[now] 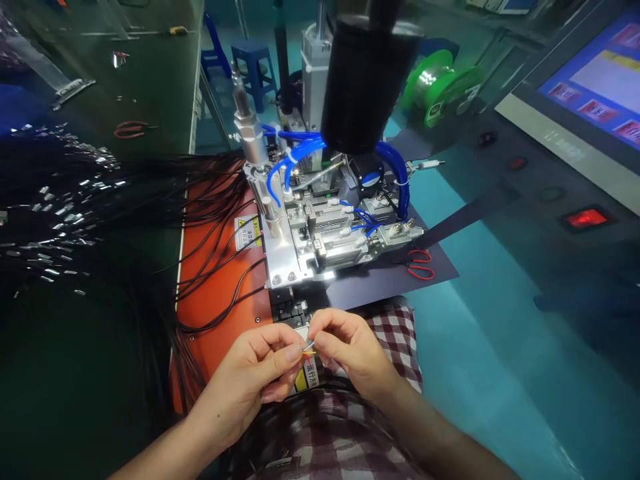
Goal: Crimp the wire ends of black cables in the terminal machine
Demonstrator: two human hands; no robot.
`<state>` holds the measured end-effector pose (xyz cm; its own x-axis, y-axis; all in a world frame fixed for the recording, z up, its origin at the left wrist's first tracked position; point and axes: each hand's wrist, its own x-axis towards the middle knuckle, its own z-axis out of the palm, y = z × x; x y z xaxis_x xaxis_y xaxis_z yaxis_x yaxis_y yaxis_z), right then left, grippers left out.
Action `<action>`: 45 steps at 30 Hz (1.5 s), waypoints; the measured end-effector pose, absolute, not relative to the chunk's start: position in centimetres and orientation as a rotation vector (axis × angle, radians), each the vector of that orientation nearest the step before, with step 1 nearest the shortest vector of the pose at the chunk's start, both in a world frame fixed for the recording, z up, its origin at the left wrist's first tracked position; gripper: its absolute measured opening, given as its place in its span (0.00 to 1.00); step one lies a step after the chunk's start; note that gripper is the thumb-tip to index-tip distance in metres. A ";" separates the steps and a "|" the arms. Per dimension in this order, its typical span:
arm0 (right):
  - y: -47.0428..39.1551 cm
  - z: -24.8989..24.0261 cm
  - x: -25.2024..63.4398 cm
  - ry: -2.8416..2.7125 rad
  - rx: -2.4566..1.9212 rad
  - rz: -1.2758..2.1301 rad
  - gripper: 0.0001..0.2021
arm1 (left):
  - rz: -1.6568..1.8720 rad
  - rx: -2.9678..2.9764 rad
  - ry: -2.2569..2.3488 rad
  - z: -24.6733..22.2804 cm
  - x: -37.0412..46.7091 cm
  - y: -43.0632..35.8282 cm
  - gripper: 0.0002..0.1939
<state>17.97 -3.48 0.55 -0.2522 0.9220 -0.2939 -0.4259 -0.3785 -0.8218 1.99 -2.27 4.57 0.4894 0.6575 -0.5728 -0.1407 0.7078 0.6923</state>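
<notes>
In front of my lap, my left hand (270, 365) is closed in a pinch on thin coloured wires (309, 347). White or blue, yellow and red strands show between my fingertips. My right hand (356, 348) meets it from the other side, thumb and forefinger pinched at the wire ends. The fingers hide most of the wires, and no cable behind them can be made out. Just beyond both hands is the black track (290, 308) of a bench machine, with a metal plate (286, 257) and blue air tubes above it.
Black cables (220, 180) spread over the orange machine bed (210, 267) from a large bundle with shiny ends at left. Red-handled snips (421, 265) lie right of the machine; another pair (133, 129) lies far left. A green solder spool (434, 87) and a control screen (595, 80) stand right.
</notes>
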 end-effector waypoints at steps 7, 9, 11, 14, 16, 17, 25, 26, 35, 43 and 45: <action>-3.5 0.9 18.0 -0.821 -0.977 1.790 0.11 | 0.519 0.617 0.921 4.3 1.7 -2.3 0.12; -3.6 0.8 18.0 -0.816 -0.960 1.791 0.10 | 0.520 0.618 0.919 4.3 1.8 -2.3 0.12; -3.6 0.6 18.0 -0.814 -0.939 1.793 0.08 | 0.520 0.620 0.918 4.3 1.8 -2.2 0.12; -3.6 0.5 18.1 -0.810 -0.915 1.795 0.07 | 0.517 0.619 0.916 4.3 1.9 -2.2 0.12; -3.7 0.5 18.1 -0.808 -0.912 1.796 0.07 | 0.512 0.617 0.911 4.2 1.8 -2.2 0.12; -3.7 0.5 18.1 -0.809 -0.912 1.797 0.07 | 0.508 0.618 0.908 4.2 1.8 -2.3 0.12; -3.7 0.6 18.1 -0.845 -0.874 1.785 0.07 | 0.491 0.648 0.879 3.8 1.7 -2.3 0.11; -3.6 0.6 18.1 -0.860 -0.872 1.785 0.07 | 0.488 0.656 0.877 3.8 1.7 -2.3 0.11; -3.6 0.3 18.4 -0.889 -0.932 1.739 0.08 | 0.547 0.757 1.001 3.5 1.7 -2.6 0.09; -4.2 1.2 18.0 -1.219 -1.222 1.325 0.02 | 0.555 0.801 1.079 3.3 1.8 -2.6 0.12; -4.3 1.3 17.8 -1.278 -1.243 1.250 0.05 | 0.553 0.818 1.085 3.3 1.8 -2.6 0.12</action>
<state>17.78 -4.28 1.35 -0.0585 0.9977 -0.0328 0.0545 -0.0297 -0.9981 1.82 -2.63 3.25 0.3819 0.7449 -0.5471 -0.0054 0.5938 0.8046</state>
